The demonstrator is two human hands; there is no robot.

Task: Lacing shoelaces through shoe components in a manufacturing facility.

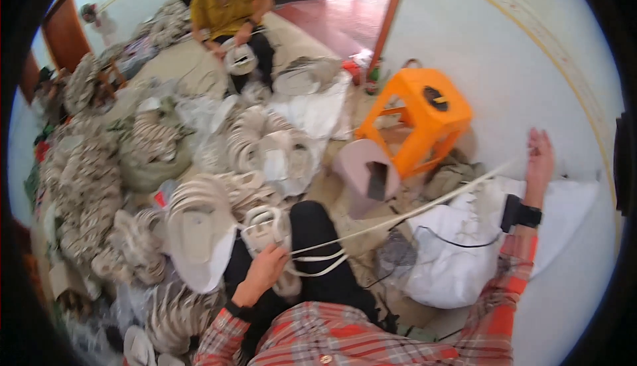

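A beige shoe (263, 223) rests on my lap, between my black-trousered legs. My left hand (264, 273) is closed on its near part, where the lace comes out. Out to the far right, near the wall, my right hand (541, 160) is raised with the cream shoelace (411, 212) stretched taut from the shoe up to it. The fingertips are blurred. A slack loop of lace (324, 264) hangs over my right thigh. Close to the shoe on the left lies a stack of pale shoe pieces (197, 230).
Heaps of beige shoes (83, 190) cover the floor on the left. An orange stool (424, 110) and a mauve stool (358, 167) stand ahead right. A white sack (451, 260) sits beneath my right arm. Across the room a person in yellow (232, 7) handles another shoe.
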